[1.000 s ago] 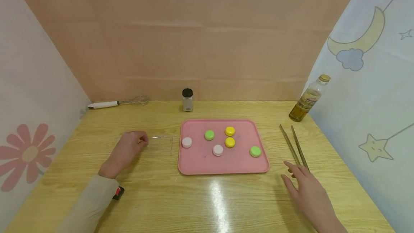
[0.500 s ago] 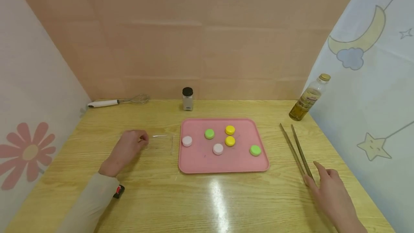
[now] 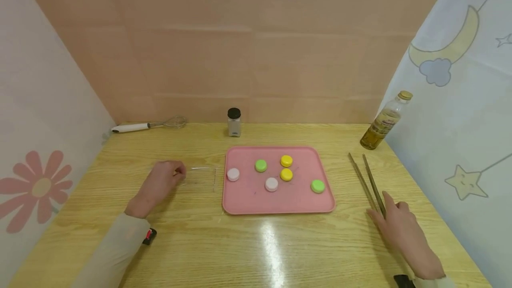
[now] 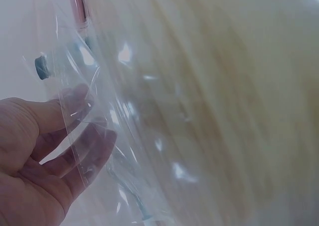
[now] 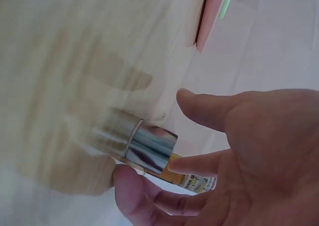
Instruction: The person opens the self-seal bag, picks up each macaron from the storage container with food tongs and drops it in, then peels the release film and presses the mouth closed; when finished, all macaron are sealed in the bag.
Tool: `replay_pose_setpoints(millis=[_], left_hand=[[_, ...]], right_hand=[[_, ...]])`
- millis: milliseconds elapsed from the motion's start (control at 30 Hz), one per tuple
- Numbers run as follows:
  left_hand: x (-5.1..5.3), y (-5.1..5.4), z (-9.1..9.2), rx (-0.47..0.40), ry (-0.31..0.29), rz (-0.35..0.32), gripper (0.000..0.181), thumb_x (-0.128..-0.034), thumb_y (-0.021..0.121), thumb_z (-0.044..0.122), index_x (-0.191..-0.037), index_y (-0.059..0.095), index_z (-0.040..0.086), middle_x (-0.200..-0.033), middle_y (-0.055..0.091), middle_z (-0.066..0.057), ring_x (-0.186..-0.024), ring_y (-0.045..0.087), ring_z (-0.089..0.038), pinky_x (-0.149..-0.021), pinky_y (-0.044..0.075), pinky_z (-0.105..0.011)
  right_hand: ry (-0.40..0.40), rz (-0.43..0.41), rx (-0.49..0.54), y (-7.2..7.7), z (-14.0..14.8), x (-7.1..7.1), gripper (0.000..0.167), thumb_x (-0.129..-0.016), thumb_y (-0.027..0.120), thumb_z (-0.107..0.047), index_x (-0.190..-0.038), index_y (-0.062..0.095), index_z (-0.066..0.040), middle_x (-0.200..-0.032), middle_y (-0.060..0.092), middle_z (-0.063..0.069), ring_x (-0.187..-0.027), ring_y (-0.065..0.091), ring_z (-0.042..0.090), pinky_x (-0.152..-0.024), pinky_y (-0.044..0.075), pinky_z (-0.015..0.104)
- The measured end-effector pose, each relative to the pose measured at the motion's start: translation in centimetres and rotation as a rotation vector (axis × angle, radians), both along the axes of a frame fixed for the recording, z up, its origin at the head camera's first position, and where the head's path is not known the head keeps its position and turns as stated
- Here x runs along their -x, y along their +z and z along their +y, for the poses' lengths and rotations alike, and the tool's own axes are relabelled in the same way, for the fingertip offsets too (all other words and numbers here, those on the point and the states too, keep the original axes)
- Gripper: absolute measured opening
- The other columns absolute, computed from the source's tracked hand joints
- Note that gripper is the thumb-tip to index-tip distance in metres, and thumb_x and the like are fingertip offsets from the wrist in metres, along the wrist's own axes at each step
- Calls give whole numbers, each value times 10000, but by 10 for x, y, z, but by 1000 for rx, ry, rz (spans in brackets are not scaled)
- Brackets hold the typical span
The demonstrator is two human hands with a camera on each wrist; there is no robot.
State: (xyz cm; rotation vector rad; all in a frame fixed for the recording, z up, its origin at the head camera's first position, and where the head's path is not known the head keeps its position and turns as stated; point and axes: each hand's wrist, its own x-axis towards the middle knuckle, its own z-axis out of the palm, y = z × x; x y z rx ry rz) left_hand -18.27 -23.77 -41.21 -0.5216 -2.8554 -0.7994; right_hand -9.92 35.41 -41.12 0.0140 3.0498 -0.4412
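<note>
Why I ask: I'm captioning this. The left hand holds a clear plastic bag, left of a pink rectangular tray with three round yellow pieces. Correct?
No: the head view shows two round yellow pieces on the pink rectangular tray, not three. The left hand does hold the clear plastic bag left of the tray.

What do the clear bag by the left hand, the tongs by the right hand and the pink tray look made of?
Clear bag: thin, glossy plastic film, it seems; fingers show through, with creases and bright glints.
Tongs: polished metal, probably steel, given the mirror-like reflections.
Pink tray: likely plastic with a satin finish, judging by its even colour, though coated metal is possible.
</note>
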Motion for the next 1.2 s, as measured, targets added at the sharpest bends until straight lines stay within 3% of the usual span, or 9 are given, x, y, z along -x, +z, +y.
replay_pose_setpoints(millis=[200, 567, 900, 1200], left_hand=[[2, -3, 0, 9, -6, 25, 78, -908, 712, -52, -874, 726, 16, -858, 709, -62, -770, 637, -177, -675, 522, -383], [2, -3, 0, -1, -3, -2, 31, -925, 715, -8, -895, 722, -7, -864, 708, -58, -751, 617, -151, -653, 509, -366], [1, -4, -1, -1, 3, 6, 98, -912, 698, -60, -877, 727, 27, -863, 707, -43, -726, 594, -141, -647, 500, -351], [1, -4, 0, -2, 4, 33, 132, -910, 686, -74, -855, 724, 40, -841, 705, -39, -706, 580, -136, -643, 500, -346]], right_hand=[[14, -47, -8, -1, -2, 10, 807, -1080, 471, -416, -1475, 180, 225, -1113, 362, 538, -692, 552, 441, -530, 469, 486], [51, 10, -66, -5, -1, 16, 558, -1037, 564, -144, -1394, 300, 194, -1116, 396, 471, -718, 552, 517, -575, 494, 558], [62, 14, -33, -5, 0, 12, 521, -1000, 469, -3, -1406, 261, 251, -1164, 379, 484, -562, 437, 262, -472, 388, 374], [51, 51, 22, -4, 2, 7, 536, -997, 386, 12, -1450, 212, 242, -1170, 319, 454, -531, 340, 212, -487, 311, 348]])
